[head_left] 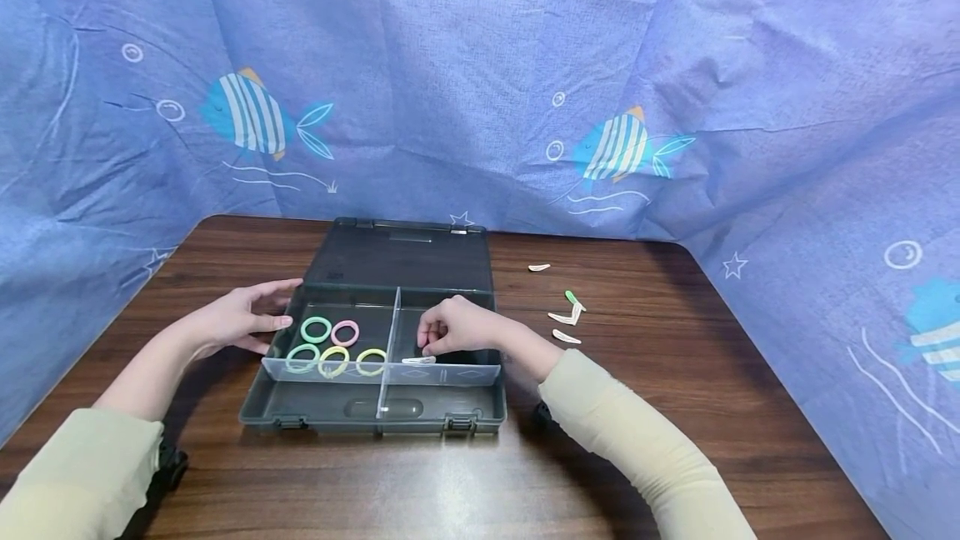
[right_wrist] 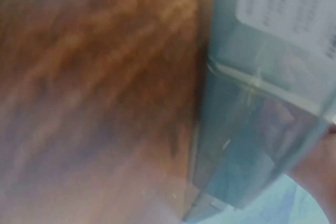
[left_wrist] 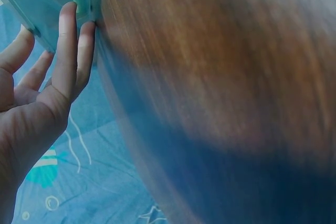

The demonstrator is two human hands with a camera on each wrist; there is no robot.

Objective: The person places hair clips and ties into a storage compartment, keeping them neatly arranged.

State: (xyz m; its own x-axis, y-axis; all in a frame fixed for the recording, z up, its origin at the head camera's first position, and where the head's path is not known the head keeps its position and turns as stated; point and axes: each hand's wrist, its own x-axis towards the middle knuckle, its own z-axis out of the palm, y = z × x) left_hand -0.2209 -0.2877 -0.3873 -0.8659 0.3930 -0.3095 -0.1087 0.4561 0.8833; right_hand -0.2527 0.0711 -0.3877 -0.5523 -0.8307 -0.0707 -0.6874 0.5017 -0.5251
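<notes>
A dark see-through plastic divider box lies on the table with its lid folded back. My left hand touches the box's left side with spread fingers; in the left wrist view its fingertips meet the box wall. Several ring-shaped hair ties, green, pink and yellow, lie in the left compartment. Inside the right compartment, my right hand has curled fingers, their tips right above white hair clips by the front divider. I cannot tell whether it pinches one.
Right of the box, several more clips lie on the wooden table: a white clip farther back and a green-ended one among the nearer group. A blue fish-print cloth hangs behind. The right wrist view shows a label on the box.
</notes>
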